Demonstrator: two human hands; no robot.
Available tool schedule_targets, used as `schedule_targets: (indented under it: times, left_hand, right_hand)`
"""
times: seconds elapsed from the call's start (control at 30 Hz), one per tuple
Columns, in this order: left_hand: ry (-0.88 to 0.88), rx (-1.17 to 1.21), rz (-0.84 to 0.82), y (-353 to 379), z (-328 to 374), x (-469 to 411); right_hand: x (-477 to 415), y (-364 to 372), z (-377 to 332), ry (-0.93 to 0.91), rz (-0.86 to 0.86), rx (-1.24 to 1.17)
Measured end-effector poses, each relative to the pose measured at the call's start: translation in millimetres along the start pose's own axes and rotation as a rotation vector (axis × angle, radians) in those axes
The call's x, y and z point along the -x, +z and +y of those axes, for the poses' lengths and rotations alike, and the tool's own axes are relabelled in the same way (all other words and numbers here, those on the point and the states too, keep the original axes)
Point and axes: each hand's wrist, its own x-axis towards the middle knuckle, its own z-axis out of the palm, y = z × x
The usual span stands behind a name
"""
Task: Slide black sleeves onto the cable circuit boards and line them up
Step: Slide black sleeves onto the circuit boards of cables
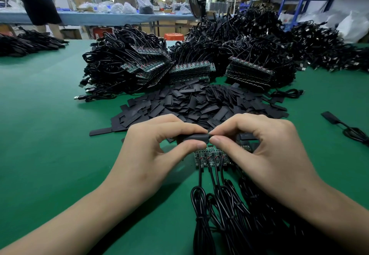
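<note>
The black sleeve (194, 137) was held clear of the worktop (50, 115), just above the far edge of the row of circuit boards (209, 157) and near the loose sleeve pile (199, 103). The left hand (151, 147) held a narrow grip on the sleeve's body between thumb and forefinger. The right hand (259, 147) pinched the sleeve's right end in the same way. The sleeve's long axis ran left to right, nearly level, with its visible mouth facing right. The boards lay flat, side by side. Their cables (219, 205) led off towards the near side, so their free ends probably pointed far. The sleeve therefore appeared to lie crosswise to the boards and would likely need turning before it could be fitted. Several faults were judged possible:

- A mouth left pinched flat could catch on a board corner or on the raised components and buckle.
- Force applied off-axis could cock the sleeve and jam it partway on.
- Pressing down on one board could push its close neighbours out of line.
- Strain at the cable joints could result if a board was pulled against its cable.

Whether the mouth stood open could not be told.
</note>
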Motion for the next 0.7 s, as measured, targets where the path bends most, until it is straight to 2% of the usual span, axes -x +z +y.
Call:
schedule_targets:
  times: [0.13, 0.3, 0.5, 0.7]
  left_hand:
    - [0.008, -0.029, 0.070, 0.0, 0.5, -0.7]
    - [-0.098, 0.054, 0.231, 0.4, 1.5, -1.0]
    - [0.061, -0.235, 0.184, -1.2, 7.9, -1.7]
    - [0.092, -0.306, 0.178, -2.1, 5.6, -1.3]
  right_hand:
    - [0.1, 0.6, 0.7, 0.027, 0.002, -0.024]
    - [0.3, 2.4, 0.8, 0.144, -0.017, -0.176]
    - [-2.1, 3.4, 2.3, 0.215, -0.092, -0.299]
    - [-2.1, 3.4, 2.8, 0.243, -0.157, -0.366]
